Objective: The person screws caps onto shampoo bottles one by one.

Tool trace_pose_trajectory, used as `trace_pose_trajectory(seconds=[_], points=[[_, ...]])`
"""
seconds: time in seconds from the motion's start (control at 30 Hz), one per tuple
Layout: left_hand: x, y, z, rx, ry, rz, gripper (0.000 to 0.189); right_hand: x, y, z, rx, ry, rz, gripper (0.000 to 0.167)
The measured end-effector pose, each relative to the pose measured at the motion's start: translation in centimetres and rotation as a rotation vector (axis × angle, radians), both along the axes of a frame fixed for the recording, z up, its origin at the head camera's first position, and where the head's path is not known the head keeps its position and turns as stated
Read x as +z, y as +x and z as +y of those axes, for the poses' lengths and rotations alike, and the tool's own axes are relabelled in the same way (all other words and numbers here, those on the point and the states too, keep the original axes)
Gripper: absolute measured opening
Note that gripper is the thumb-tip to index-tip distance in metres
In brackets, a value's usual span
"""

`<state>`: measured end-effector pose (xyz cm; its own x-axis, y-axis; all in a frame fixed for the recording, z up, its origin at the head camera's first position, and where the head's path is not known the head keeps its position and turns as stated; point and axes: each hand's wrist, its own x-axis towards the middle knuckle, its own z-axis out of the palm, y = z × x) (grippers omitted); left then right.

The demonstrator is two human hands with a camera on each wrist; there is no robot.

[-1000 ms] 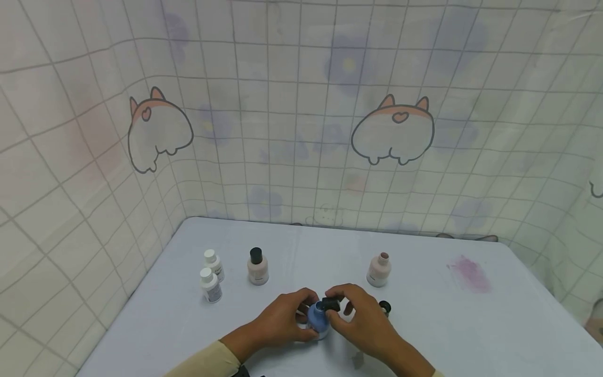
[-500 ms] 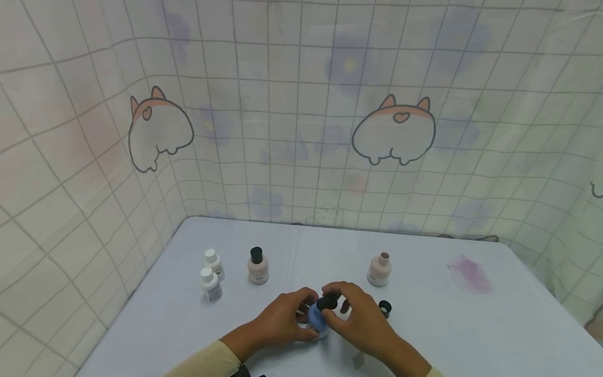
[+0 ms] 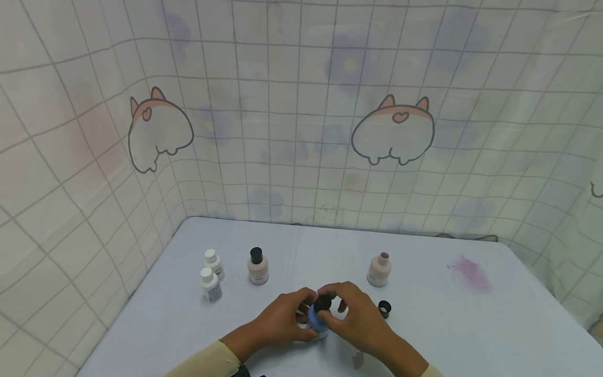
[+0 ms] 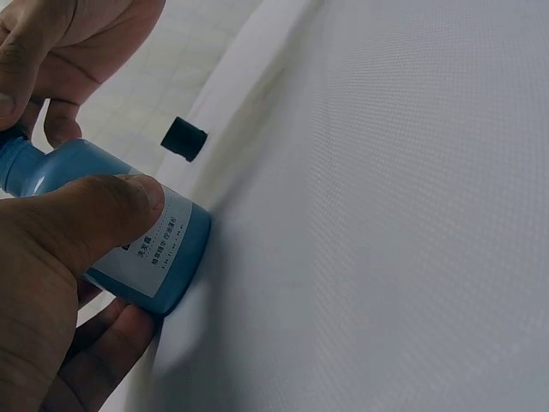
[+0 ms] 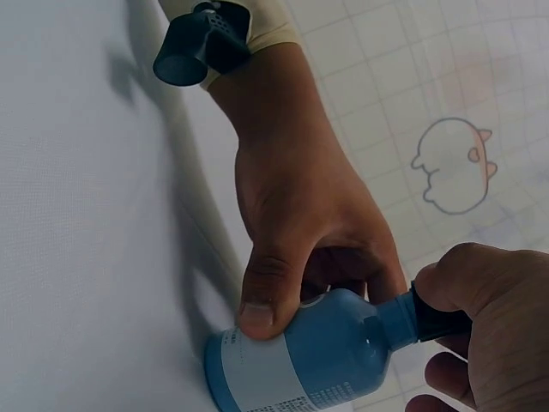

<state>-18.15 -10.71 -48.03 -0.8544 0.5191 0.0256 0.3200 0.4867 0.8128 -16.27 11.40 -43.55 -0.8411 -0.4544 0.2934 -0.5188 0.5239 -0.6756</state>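
My left hand (image 3: 280, 320) grips a blue bottle (image 4: 184, 249) around its body, thumb over the white label; the bottle stands upright on the table. With thumb and fingers my right hand (image 3: 355, 317) pinches a black cap (image 3: 322, 303) at the bottle's mouth. In the right wrist view the cap sits against the blue neck, its far side covered by the right fingers. A second black cap (image 3: 384, 308) lies on the table just right of the right hand, its opening showing.
An uncapped pale pink bottle (image 3: 379, 270) stands behind the right hand. At the back left are a pink bottle with a black cap (image 3: 258, 267) and two small white bottles (image 3: 211, 285). A pink stain (image 3: 472, 273) marks the white table (image 3: 509, 324) at right.
The black cap, earlier tilted sideways beside the open mouth of the blue bottle, has moved left and turned upright onto the mouth with my right hand. My left hand has stayed still.
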Motion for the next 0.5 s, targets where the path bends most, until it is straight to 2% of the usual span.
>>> trace_pose_trajectory(seconds=[0.5], points=[[0.1, 0.05, 0.07, 0.019, -0.037, -0.018, 0.063, -0.59, -0.28, -0.06, 0.054, 0.007, 0.053, 0.041]])
